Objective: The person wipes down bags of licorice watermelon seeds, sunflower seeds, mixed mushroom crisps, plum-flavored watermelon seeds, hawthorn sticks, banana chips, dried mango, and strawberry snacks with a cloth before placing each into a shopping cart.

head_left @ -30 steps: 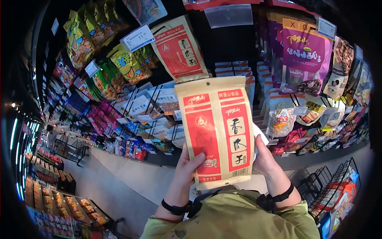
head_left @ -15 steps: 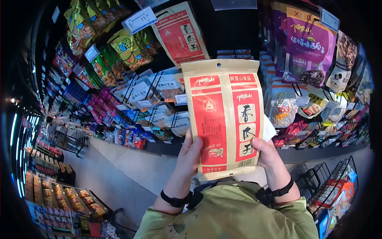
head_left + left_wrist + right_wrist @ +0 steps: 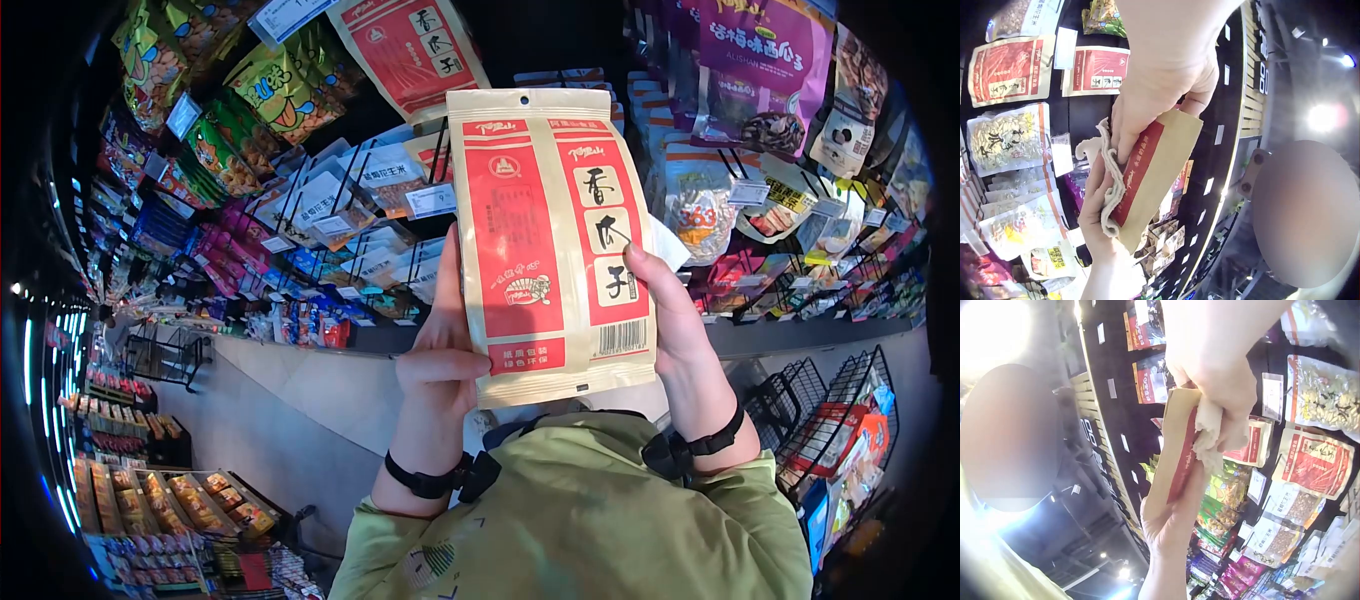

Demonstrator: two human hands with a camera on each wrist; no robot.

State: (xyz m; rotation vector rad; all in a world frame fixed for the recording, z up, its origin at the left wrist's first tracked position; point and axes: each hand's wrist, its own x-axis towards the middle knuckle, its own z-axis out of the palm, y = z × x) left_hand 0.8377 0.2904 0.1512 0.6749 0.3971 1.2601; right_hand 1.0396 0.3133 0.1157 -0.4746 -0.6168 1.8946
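Note:
A tan paper bag of melon seeds with red panels and black characters stands upright in front of me in the head view, held by both hands. My left hand grips its lower left side, the thumb along the edge and other fingers behind. On the right edge, my right hand holds the bag with its thumb on the front. A white cloth pokes out behind the bag at the right hand. In the right wrist view the cloth lies bunched under that hand's fingers, against the bag's back.
Shelves of hanging snack bags rise ahead, including matching red-and-tan bags, yellow nut bags and purple bags. A black wire shopping cart with goods stands at the right. Low display shelves are at the lower left.
The bag now sits higher in the head view, and the shelves have shifted upward too. My left thumb has slid from the bag's front to its edge; my right thumb has come onto the front.

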